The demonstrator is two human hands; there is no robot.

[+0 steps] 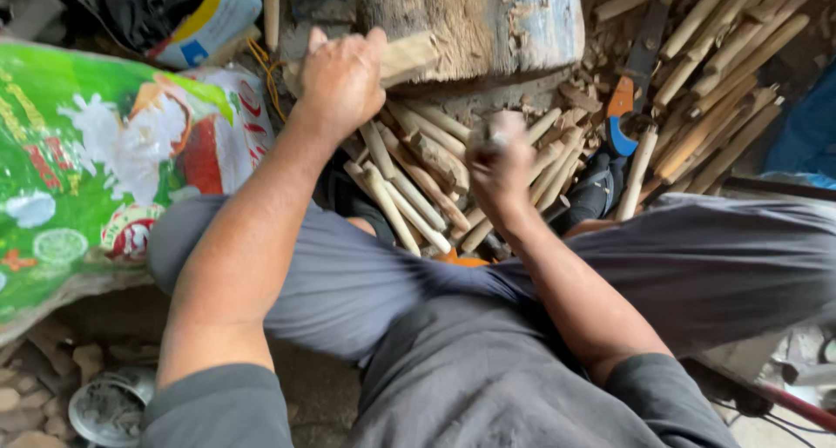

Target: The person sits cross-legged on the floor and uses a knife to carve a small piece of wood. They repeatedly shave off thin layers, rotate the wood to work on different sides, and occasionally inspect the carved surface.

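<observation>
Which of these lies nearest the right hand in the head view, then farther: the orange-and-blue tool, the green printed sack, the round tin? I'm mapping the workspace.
From the right hand:
1. Orange-and-blue tool, just to its right.
2. Green printed sack, far left.
3. Round tin, bottom-left corner.

Both bare forearms reach up the frame's middle.
Left hand (341, 75) curled in a grip at upper centre; right hand (500, 165) fisted, blurred, just lower right.

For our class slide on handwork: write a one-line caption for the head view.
Left hand holds a wood piece on a log block; right hand grips a tool.
</observation>
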